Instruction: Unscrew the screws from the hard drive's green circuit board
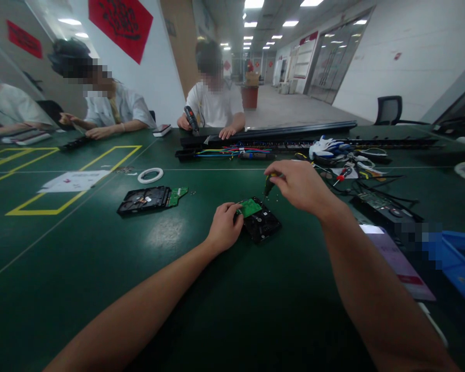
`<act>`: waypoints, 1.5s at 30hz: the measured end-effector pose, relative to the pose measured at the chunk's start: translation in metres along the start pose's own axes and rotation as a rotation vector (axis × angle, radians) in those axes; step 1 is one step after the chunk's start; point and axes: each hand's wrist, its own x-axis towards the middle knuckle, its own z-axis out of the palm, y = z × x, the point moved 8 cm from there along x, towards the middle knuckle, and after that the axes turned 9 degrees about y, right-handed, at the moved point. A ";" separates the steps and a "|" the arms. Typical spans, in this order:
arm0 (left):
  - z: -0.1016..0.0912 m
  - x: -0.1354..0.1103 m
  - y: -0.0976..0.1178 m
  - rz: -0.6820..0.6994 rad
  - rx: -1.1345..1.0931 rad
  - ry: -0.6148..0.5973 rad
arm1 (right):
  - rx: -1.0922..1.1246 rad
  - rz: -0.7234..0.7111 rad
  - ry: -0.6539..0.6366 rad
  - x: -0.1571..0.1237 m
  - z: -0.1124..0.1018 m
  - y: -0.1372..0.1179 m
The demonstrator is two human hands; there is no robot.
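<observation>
A black hard drive (264,225) with a green circuit board (250,207) on its upper face lies on the green table before me. My left hand (227,225) grips its left side, fingers bent over the edge by the board. In my right hand (294,183) is a screwdriver (269,186) with a dark green handle, held upright, its tip pointing down at the drive's far edge. Whether the tip touches a screw is too small to see. Small screws lie scattered just right of the drive.
To the left lie another hard drive (145,200) with its board (178,195) sticking out and a white ring (150,175). Cables, gloves (329,149) and tools clutter the right, near a blue bin (463,263). Across the table, a person holds a power screwdriver (191,120); others sit left.
</observation>
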 end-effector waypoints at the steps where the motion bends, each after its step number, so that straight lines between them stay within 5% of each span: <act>1: 0.000 0.000 0.000 0.002 -0.001 0.003 | 0.001 0.005 0.003 0.000 -0.001 0.000; 14: 0.000 0.000 0.000 -0.001 0.000 0.011 | -0.112 0.084 0.012 0.000 -0.004 0.007; 45: 0.000 0.000 0.000 -0.014 -0.003 -0.009 | -0.029 0.019 0.033 0.000 -0.001 0.000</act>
